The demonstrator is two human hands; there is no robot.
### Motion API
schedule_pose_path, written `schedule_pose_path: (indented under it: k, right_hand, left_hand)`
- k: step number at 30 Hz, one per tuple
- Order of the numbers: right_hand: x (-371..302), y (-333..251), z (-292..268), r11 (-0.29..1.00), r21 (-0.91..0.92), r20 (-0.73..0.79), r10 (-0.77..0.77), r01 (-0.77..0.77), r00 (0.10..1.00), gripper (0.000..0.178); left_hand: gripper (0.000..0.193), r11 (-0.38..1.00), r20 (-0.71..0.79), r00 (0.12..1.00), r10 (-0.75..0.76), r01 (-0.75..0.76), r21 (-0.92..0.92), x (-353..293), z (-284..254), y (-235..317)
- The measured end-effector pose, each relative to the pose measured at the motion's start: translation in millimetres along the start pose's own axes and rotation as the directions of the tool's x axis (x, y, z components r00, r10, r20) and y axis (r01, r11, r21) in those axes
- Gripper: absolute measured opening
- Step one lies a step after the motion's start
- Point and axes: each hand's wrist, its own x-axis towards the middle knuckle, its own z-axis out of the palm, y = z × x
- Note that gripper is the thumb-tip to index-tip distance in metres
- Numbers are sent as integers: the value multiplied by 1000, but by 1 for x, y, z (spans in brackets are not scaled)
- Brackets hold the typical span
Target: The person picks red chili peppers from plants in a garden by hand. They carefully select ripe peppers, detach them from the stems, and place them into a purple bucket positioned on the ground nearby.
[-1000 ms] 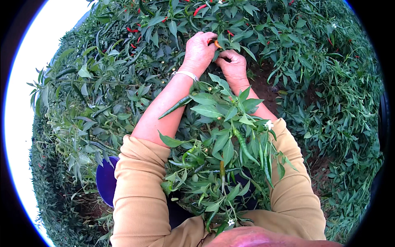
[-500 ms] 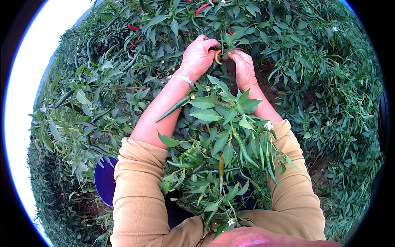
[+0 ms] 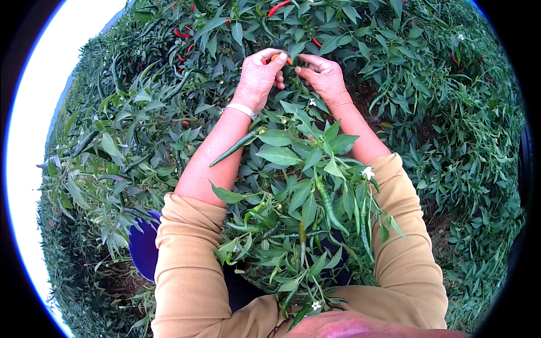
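My left hand [image 3: 256, 79] is closed, and an orange-red chili pepper [image 3: 289, 61] pokes out past its thumb. A bit more red shows between its fingers, too covered to tell how many peppers they hold. Just right of it is my right hand [image 3: 326, 83], its thumb and forefinger a little apart with nothing visible between them. Both hands are among the leaves of a chili plant. Nearer to me, a leafy branch [image 3: 280, 156] hangs between my forearms, with green chilies [image 3: 331, 207], a brownish one [image 3: 302, 242] and a white flower [image 3: 367, 173].
Dense chili plants surround me, with red chilies [image 3: 277, 8] at the far side and more [image 3: 181, 34] at the upper left. A dark blue container [image 3: 142, 248] stands by my left sleeve, partly hidden. Bare soil [image 3: 369, 101] shows right of my right hand.
The curved orange chili that hung between my hands is now in my left hand's fingers. My left hand has turned and shifted slightly left; the right hand's fingers have come apart.
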Motion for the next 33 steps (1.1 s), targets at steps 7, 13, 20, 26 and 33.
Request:
schedule_pose_path:
  k: [7,13,20,26,33]
  right_hand:
    - [5,8,1,907,-308,51,-285,287,957,22]
    - [1,-3,8,831,-439,35,-365,343,930,14]
    - [-7,2,10,845,-397,-25,-402,360,915,9]
    - [-31,-3,21,849,-417,10,-352,324,936,9]
    - [-40,-2,15,815,-484,66,-327,317,943,10]
  left_hand:
    - [13,999,-66,997,31,-29,40,-2,4,-3]
    - [20,485,58,832,552,-376,789,-7,15,-5]
    - [10,839,-154,906,395,-287,462,8,28,40]
    - [16,423,85,827,556,-370,827,94,-16,49]
    - [20,231,111,952,284,-180,956,104,-14,53]
